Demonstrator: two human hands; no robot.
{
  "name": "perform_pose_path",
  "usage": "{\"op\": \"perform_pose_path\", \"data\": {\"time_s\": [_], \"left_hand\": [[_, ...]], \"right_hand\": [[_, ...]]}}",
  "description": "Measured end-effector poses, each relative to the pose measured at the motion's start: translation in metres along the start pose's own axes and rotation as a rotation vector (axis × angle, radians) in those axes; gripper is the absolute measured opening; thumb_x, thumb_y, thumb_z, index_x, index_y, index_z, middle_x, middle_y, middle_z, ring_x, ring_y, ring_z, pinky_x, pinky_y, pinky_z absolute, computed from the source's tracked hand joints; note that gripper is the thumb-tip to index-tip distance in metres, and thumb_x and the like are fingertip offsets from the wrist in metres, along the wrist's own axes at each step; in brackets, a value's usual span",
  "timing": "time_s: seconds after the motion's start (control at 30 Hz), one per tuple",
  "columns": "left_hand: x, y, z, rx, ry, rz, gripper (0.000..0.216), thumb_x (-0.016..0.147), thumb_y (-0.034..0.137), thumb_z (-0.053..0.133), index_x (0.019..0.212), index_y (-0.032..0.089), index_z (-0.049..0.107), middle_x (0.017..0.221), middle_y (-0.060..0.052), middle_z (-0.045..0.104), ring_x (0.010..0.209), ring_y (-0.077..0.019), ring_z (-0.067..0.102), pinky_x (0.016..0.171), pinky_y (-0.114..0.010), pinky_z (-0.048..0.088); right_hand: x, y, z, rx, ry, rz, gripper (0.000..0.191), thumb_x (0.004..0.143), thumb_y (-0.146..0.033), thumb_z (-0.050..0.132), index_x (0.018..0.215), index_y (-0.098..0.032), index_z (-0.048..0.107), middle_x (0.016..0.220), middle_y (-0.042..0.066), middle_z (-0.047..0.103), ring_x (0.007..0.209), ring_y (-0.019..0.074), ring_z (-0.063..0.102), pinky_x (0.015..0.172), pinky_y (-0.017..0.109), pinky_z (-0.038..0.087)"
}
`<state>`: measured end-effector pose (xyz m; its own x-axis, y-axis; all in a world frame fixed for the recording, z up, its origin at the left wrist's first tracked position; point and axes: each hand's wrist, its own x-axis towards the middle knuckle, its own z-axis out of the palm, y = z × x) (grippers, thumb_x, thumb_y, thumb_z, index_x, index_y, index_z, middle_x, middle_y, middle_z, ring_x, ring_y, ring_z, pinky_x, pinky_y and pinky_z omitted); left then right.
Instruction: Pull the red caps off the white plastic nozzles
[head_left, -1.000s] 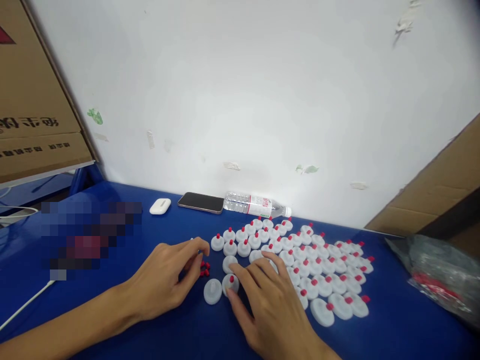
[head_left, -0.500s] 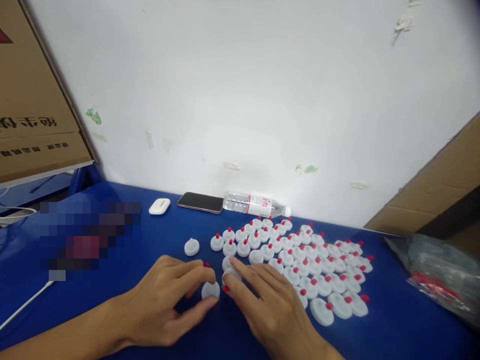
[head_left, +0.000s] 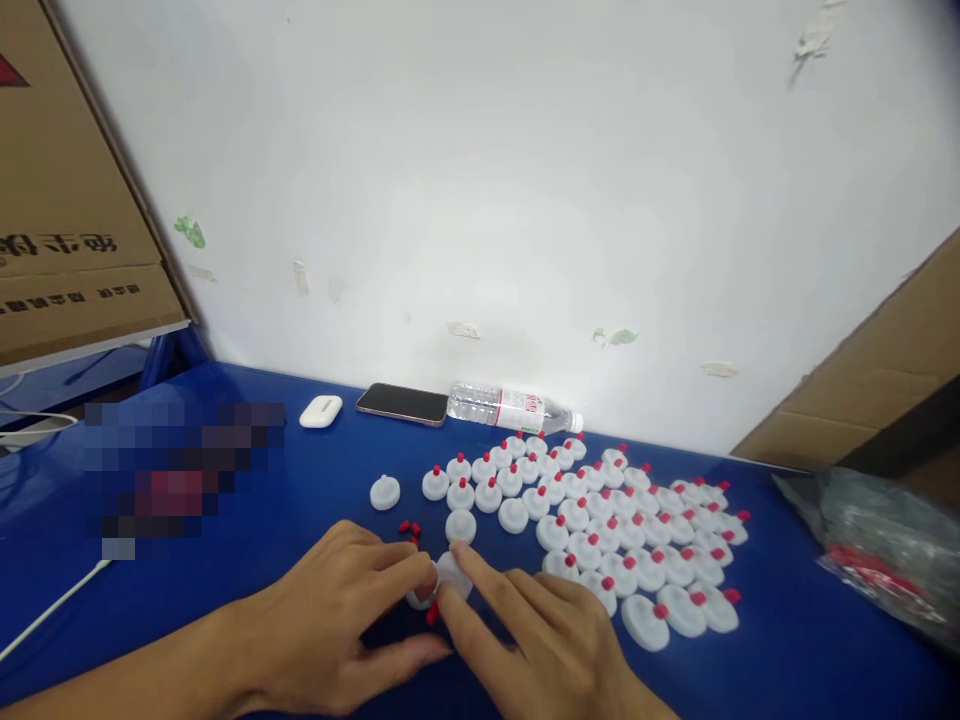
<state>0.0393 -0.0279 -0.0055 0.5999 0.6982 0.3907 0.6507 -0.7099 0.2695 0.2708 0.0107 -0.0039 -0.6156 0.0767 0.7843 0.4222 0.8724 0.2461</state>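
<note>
Between the fingertips of my right hand (head_left: 544, 630) is a round white cap (head_left: 455, 578), with the index finger and thumb at its edges. My left hand (head_left: 352, 610) is beside it, thumb and index finger apart. Its curled index finger rests at a second white cap (head_left: 421, 598), partly hidden by that finger. A small red tip (head_left: 432, 613) shows just below these two caps. Several loose red tips (head_left: 409, 527) lie behind my left fingers. Just beyond my right index fingertip sits another white cap (head_left: 460, 527) with no red tip visible.
Many white caps with red tips (head_left: 649, 570) cover the right side of the blue table (head_left: 300, 480). A lone white cap (head_left: 385, 492) sits left of them. Along the wall lie an earphone case (head_left: 321, 411), a phone (head_left: 403, 403) and a water bottle (head_left: 510, 408). Plastic bags (head_left: 877, 550) lie far right.
My right hand has moved slightly left and toward me with its white cap, uncovering the cap behind. My left thumb has moved down, away from the cap by its index finger.
</note>
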Motion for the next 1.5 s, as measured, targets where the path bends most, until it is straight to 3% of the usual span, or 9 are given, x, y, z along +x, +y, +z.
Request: {"op": "perform_pose_path", "data": {"time_s": [0.17,0.33,0.43,0.57,0.77,0.9,1.2,1.37,1.5], "left_hand": [[0.001,0.003,0.002,0.034,-0.067,-0.041,0.017,0.108,0.023,0.035,0.095,0.024,0.047,0.077,0.004,0.064,0.06,-0.0155,0.06,0.062,-0.032,0.038],[0.005,0.002,-0.005,0.001,-0.026,-0.016,0.019,0.108,0.016,0.031,0.098,0.023,0.046,0.074,0.005,0.06,0.056,-0.0144,0.056,0.06,-0.031,0.036],[0.005,0.001,-0.008,-0.013,0.013,-0.025,0.019,0.109,0.018,0.031,0.101,0.023,0.047,0.075,0.005,0.06,0.057,-0.0141,0.057,0.06,-0.031,0.037],[0.004,0.001,-0.007,-0.079,0.008,-0.033,0.026,0.111,0.021,0.028,0.094,0.024,0.047,0.077,0.004,0.061,0.061,-0.0145,0.058,0.061,-0.03,0.038],[0.002,0.004,-0.004,-0.1,-0.032,-0.112,0.026,0.111,0.025,0.031,0.093,0.024,0.049,0.077,0.005,0.063,0.062,-0.0138,0.06,0.06,-0.03,0.037],[-0.001,0.006,-0.004,-0.078,-0.007,-0.13,0.012,0.108,0.028,0.039,0.109,0.026,0.051,0.085,0.005,0.068,0.066,-0.0158,0.063,0.067,-0.03,0.04],[0.0,0.001,-0.008,0.016,-0.133,0.089,0.021,0.107,0.019,0.029,0.1,0.023,0.048,0.082,0.0,0.062,0.061,-0.0181,0.056,0.06,-0.033,0.036],[-0.004,0.003,-0.01,-0.158,-0.14,0.107,0.026,0.108,0.019,0.025,0.094,0.023,0.046,0.077,0.001,0.059,0.059,-0.0164,0.052,0.062,-0.033,0.036],[-0.004,0.008,-0.014,-0.403,-0.204,-0.09,0.035,0.113,0.031,0.024,0.093,0.023,0.051,0.081,0.003,0.06,0.068,-0.0149,0.053,0.074,-0.029,0.039]], "right_hand": [[-0.003,0.0,0.004,-0.001,0.028,0.034,0.021,0.095,-0.008,0.058,0.098,-0.018,0.076,0.105,0.01,0.08,0.054,0.0102,0.063,0.05,0.025,0.044],[-0.003,-0.001,0.006,0.028,-0.005,0.122,0.017,0.102,-0.03,0.06,0.107,-0.02,0.074,0.112,0.009,0.079,0.065,0.0139,0.071,0.054,0.026,0.047],[0.001,-0.003,0.007,0.071,0.01,0.087,0.011,0.098,-0.022,0.061,0.098,-0.023,0.072,0.122,0.01,0.075,0.07,0.0132,0.073,0.051,0.025,0.045],[0.003,-0.006,0.011,0.072,0.101,0.046,0.019,0.086,-0.009,0.064,0.075,-0.025,0.068,0.106,0.005,0.08,0.058,0.0085,0.067,0.047,0.022,0.04],[0.0,-0.005,0.009,0.066,-0.038,-0.001,0.025,0.091,-0.008,0.058,0.099,-0.026,0.075,0.105,0.002,0.079,0.057,0.0099,0.065,0.046,0.025,0.042],[-0.002,-0.005,0.008,0.068,-0.037,-0.008,0.023,0.091,-0.007,0.059,0.097,-0.024,0.075,0.106,0.002,0.079,0.055,0.0088,0.063,0.045,0.025,0.04],[-0.001,-0.011,0.01,0.067,0.078,-0.009,0.02,0.079,-0.006,0.07,0.085,-0.025,0.073,0.093,-0.005,0.079,0.043,0.0061,0.048,0.038,0.027,0.03],[-0.005,-0.015,0.012,0.08,0.129,-0.002,0.015,0.081,-0.011,0.072,0.084,-0.026,0.072,0.089,-0.007,0.078,0.045,0.0053,0.046,0.04,0.026,0.03],[-0.005,-0.014,0.008,0.069,0.083,-0.031,0.018,0.08,-0.008,0.071,0.084,-0.025,0.072,0.092,-0.007,0.077,0.048,0.0048,0.047,0.04,0.026,0.03]]}}
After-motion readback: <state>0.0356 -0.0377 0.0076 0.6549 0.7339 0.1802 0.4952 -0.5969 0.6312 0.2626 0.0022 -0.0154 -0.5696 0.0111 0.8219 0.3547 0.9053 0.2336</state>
